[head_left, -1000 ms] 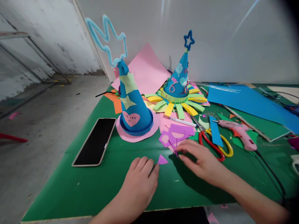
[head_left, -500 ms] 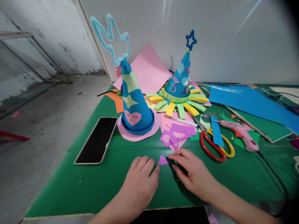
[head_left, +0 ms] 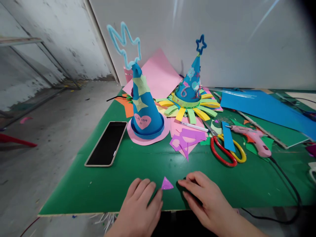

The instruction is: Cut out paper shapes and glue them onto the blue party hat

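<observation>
A small purple paper triangle [head_left: 167, 184] lies on the green table near its front edge, one point facing away from me. My left hand [head_left: 142, 204] rests just left of it, fingers stretched forward and bent, the index fingertip at the triangle's left corner. Whether that fingertip presses on the paper I cannot tell. To the right, my right hand [head_left: 203, 197] holds nothing; its thumb and index finger are apart, a short gap from the triangle. Beyond the hands stands a blue cone hat [head_left: 145, 110] with a pink brim, a pink heart and a light blue wire shape on top.
A phone [head_left: 106, 144] lies at left. Purple paper scraps [head_left: 189, 140], a white pen [head_left: 194, 126], scissors [head_left: 223, 152] and a pink glue gun [head_left: 254, 136] with its cord lie farther right. Behind them are a second cone hat [head_left: 189, 86] and a blue sheet [head_left: 261, 108].
The purple triangle and both hands have come nearer the table's front edge. The triangle has turned slightly, and my right fingertips are now farther from it. The camera view has shifted a little.
</observation>
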`<state>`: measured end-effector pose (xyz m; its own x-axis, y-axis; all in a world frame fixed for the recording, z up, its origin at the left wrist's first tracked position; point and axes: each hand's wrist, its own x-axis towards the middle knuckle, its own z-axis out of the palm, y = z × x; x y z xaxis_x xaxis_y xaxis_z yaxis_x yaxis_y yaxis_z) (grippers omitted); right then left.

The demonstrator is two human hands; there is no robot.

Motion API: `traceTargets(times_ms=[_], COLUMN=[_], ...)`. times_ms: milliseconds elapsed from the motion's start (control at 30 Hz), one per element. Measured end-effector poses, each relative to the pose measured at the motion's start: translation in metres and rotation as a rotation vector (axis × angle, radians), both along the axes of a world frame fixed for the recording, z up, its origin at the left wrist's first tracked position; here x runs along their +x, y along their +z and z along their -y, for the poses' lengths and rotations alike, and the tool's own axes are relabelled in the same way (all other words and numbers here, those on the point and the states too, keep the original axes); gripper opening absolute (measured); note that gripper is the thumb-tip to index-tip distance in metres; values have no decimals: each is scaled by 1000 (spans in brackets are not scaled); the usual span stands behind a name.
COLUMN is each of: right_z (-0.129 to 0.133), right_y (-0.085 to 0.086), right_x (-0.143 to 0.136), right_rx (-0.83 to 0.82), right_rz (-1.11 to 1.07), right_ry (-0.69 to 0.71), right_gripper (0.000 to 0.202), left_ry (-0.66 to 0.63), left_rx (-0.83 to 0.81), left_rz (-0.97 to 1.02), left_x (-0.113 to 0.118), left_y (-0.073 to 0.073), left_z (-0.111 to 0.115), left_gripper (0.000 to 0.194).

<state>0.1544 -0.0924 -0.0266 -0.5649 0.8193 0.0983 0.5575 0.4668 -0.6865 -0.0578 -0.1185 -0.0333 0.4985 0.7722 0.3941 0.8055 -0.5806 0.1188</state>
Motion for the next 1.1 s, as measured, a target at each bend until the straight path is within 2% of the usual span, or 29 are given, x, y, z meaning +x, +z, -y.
traceTargets(times_ms=[233,333,567,767,933,1100], right_z=[6,6,6,6,9,13], right_y=[-2,-2,-3,-4,-2,5], right_x=[0,1,0,0,-2,-12], right_rx=[4,8,23,27,41,10], right_rz=[-6,1,1,-3,12,48], right_ry=[37,34,34,29,45,111], right_gripper=[32,32,32,32,31,27], left_ry=[49,-13,-31,6,-57,0], left_rx=[121,154,195,130,147,90], left_rz=[109,92,126,191,187,258], left_x=[-9,-13,-11,-10,-9,-3], left_y=[-16,-18,-18,-24,-25,-25], left_z=[25,28,29,31,26,21], left_gripper=[14,22,27,24,21,31])
